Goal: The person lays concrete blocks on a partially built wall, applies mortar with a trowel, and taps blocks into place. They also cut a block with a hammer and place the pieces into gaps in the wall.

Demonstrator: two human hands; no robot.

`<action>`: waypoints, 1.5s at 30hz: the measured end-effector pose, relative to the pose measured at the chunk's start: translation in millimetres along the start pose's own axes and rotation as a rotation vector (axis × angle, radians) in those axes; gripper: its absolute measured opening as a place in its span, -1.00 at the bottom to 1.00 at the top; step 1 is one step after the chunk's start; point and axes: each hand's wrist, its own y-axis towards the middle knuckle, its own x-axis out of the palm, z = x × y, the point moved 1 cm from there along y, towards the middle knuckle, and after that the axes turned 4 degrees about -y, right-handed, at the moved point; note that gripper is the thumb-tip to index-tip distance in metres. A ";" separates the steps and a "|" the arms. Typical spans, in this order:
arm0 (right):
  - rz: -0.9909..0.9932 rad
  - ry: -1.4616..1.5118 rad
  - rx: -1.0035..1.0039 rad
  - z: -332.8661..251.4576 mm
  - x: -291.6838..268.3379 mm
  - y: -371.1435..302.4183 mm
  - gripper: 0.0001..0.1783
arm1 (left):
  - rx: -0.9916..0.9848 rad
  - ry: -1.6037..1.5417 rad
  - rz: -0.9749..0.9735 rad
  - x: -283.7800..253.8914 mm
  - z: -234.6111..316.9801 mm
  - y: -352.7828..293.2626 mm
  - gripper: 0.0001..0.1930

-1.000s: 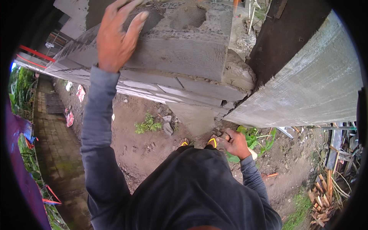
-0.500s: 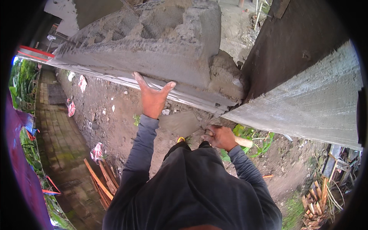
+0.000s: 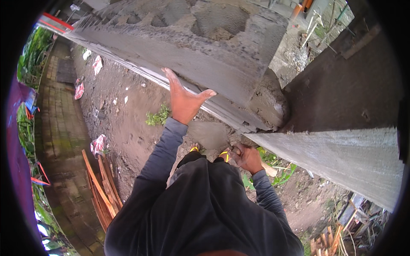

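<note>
Down at the left, a stack of reddish wooden planks lies on the bare dirt ground, too bunched to count, with four or so scraps of litter scattered about and one small green weed. Next comes the person's left hand, spread wide and pressed flat against the side face of the concrete block wall, thumb out to the right along a mortar joint. The wall looks heavy, stiff and rough with gritty, possibly damp mortar, so I would judge it nothing to grip, only to brace against with an open palm as here. Its top course shows three or four hollow cells packed with grey fill. Lower down, two yellow sandal straps peek out beneath the dark jacket. Just right of them the right hand is closed round something small near the wall's foot where a smear of wet mortar sits; I cannot tell what it holds. Further right, one smooth concrete slab runs off.
</note>
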 end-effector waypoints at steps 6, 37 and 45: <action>0.069 0.007 -0.062 8.0 9.9 5.5 -0.43 | 0.044 -0.005 0.027 2.4 -4.2 -1.0 0.55; -0.080 0.022 -0.073 5.3 11.4 47.0 -0.49 | 0.037 0.083 0.081 7.0 -11.5 -9.1 0.66; -0.019 0.006 -0.093 9.5 16.0 38.6 -0.51 | 0.025 0.092 0.057 9.5 -4.4 -13.5 0.66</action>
